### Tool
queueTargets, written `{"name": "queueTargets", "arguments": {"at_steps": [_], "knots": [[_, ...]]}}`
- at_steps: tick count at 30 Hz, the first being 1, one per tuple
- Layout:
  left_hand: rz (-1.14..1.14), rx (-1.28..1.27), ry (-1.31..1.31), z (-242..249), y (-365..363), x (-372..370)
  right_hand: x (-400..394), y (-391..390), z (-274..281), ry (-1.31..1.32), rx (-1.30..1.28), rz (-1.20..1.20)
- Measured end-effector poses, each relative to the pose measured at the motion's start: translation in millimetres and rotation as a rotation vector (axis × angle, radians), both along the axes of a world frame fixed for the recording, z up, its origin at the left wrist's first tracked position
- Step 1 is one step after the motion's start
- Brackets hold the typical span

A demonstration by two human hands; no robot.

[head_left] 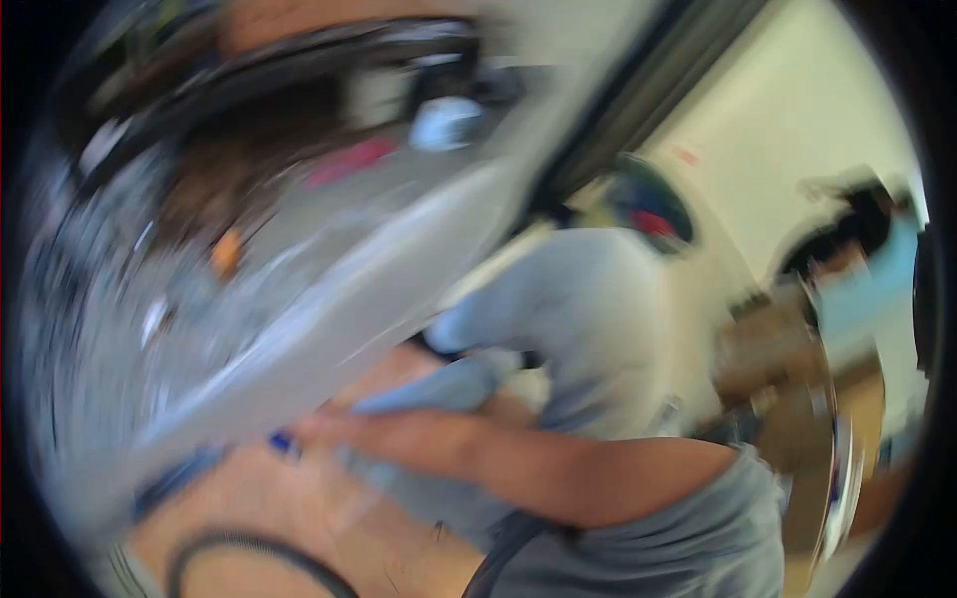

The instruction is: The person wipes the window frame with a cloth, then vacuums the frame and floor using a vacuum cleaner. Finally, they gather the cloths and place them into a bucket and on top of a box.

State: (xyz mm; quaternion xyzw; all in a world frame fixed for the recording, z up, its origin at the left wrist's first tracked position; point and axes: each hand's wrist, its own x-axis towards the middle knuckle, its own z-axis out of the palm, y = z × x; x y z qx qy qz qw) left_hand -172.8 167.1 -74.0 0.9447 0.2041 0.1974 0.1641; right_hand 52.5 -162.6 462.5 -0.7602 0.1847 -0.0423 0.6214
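one head view, tilted and motion-blurred, looks down close over a forearm (pixel 558 468).

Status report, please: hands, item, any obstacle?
Picture heavily blurred. One bare forearm crosses the frame; which hand, grip unreadable. Grey cloth just beyond it. Another person at right, apart.

- Counted one bare forearm (pixel 558 468), grey-sleeved, hand (pixel 344 431) at its end; fingers too blurred to number.
- Saw one small blue thing (pixel 282 442) just beside the fingertips.
- Made out one grey-clad person (pixel 598 319) just beyond the fingers.
- Spotted one more person (pixel 857 269), well apart.
- Noted one dark cable (pixel 249 546) below.
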Motion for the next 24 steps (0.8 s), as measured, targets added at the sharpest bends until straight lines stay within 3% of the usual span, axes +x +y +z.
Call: {"name": "queueTargets", "arguments": {"at_steps": [2, 4, 6, 7, 9, 12, 15, 18, 21, 24], "knots": [[0.327, 0.137, 0.084, 7.1, 8.0, -25.0, 46.0, 33.9, -38.7, 0.056, -0.1, 0.116], [0.651, 0.239, 0.199, 28.0, -9.9, -17.1, 88.2, 74.6, -138.8, 0.08, -0.25, 0.236], [0.889, 0.278, 0.328, 41.5, -10.3, -5.1, 165.3, 51.1, -331.5, 0.175, -0.596, 0.533], [0.886, 0.201, 0.4, 52.2, -6.4, 2.5, 205.3, 39.4, -426.7, 0.185, -0.761, 0.68], [0.959, 0.128, 0.421, 52.5, -0.4, 13.5, 209.2, 55.4, -415.3, -0.05, -0.999, 0.801], [1.011, 0.04, 0.417, 57.5, -7.5, 8.0, 191.7, 62.3, -394.9, -0.156, -1.233, 0.959], [1.033, 0.024, 0.417, 54.3, -7.7, 6.8, 201.7, 62.3, -409.3, -0.298, -1.226, 0.963], [1.025, 0.014, 0.406, 54.1, -6.6, 5.9, 225.2, 53.3, -407.8, -0.162, -0.972, 1.081], [1.03, 0.0, 0.414, 52.9, -7.5, 2.6, 232.4, 50.4, -398.6, -0.177, -0.999, 1.11], [1.027, -0.002, 0.415, 53.1, -7.2, 4.2, 221.8, 66.4, -385.8, -0.09, -0.859, 0.936]]}}
